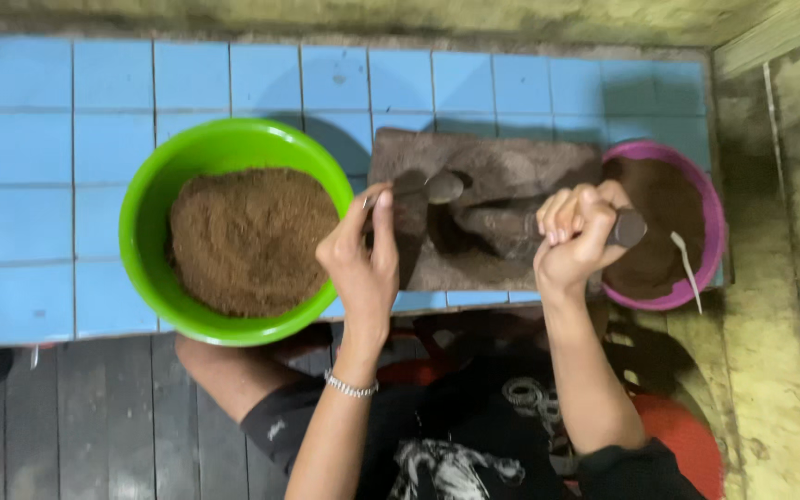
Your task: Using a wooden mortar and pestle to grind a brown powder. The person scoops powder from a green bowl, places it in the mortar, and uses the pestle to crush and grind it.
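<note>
My left hand (363, 261) holds a metal spoon (430, 189) whose bowl rests over a flat grinding stone (502, 167) smeared with brown paste. My right hand (574, 237) grips a dark stone roller (511, 227) lying across the stone. A green bowl (145, 222) full of brown powder stands left of the stone, close to my left hand. A purple bowl (710, 208) with dark brown paste and a white spoon (687, 268) stands at the right, just beyond my right hand.
Everything stands on a blue tiled counter (67, 139). A rough yellowish wall (789, 278) closes the right side and the back. Dark wooden floorboards (94, 417) lie below the counter edge, where my knees and black shirt show.
</note>
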